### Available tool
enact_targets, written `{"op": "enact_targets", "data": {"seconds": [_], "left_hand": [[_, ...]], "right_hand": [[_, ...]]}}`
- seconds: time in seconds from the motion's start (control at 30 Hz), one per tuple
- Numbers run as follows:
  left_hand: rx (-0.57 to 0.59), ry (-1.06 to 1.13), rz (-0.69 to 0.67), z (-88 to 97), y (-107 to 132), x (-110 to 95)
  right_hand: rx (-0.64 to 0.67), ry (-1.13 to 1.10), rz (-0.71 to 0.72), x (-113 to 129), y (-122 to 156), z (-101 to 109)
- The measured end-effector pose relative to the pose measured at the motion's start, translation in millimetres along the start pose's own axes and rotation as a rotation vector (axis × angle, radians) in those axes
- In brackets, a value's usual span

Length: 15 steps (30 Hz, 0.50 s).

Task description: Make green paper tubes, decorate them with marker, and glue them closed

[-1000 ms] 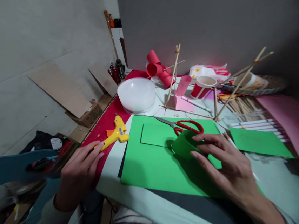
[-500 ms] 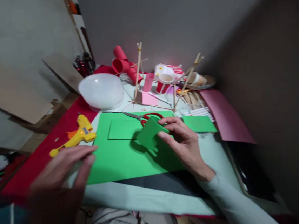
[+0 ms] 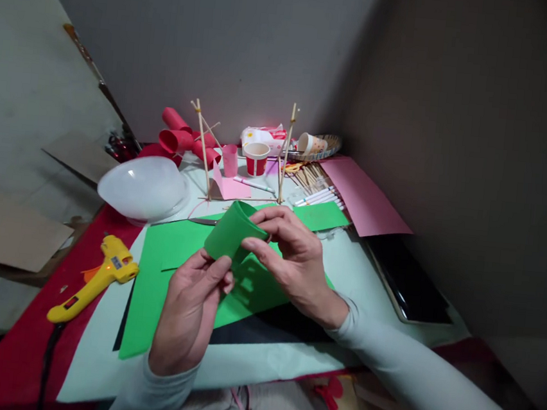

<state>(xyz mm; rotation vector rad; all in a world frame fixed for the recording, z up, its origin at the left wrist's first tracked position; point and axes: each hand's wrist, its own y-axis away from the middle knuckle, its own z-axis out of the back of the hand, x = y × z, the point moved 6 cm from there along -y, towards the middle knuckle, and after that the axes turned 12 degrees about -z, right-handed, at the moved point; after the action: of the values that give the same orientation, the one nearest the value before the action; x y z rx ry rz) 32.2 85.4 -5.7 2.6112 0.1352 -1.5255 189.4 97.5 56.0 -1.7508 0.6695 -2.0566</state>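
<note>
Between my hands is a piece of green paper [image 3: 229,232] curved into a tube, its open end facing up. My left hand [image 3: 193,304] pinches its lower left edge between thumb and fingers. My right hand [image 3: 297,259] grips the right edge, fingers on the far side and thumb in front. Beneath them lies a large green sheet [image 3: 146,322] on top of a black sheet [image 3: 262,326]. The scissors [image 3: 203,221] rest on the green sheet, mostly hidden behind the tube. To the left lies a yellow glue gun [image 3: 97,278] with its cord trailing off the front.
A white bowl [image 3: 142,186] sits at the left. Behind stand stick frames [image 3: 202,146], red paper tubes [image 3: 176,139] and a red-striped cup [image 3: 257,158]. Markers [image 3: 317,198], pink paper [image 3: 365,201] and a dark tablet-like panel [image 3: 406,282] lie on the right.
My left hand has come in from the lower left and taken hold of the green paper. The paper now shows a rounder tube shape, still in my right hand. The view has shifted right.
</note>
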Motion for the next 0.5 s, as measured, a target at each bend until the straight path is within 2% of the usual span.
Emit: {"op": "enact_targets", "data": {"seconds": [0.13,0.2,0.5], "left_hand": [[-0.008,-0.011,-0.026,1.0,-4,3],[-0.026,-0.022,-0.051,4.3,-5,2],[-0.055,-0.046,-0.042,11.6,-3,-1]], "right_hand": [[0.025,0.109,0.228,23,5,1],[0.032,0.147,0.294,28,7,3],[0.066,0.18,0.349,33,6,2]]}}
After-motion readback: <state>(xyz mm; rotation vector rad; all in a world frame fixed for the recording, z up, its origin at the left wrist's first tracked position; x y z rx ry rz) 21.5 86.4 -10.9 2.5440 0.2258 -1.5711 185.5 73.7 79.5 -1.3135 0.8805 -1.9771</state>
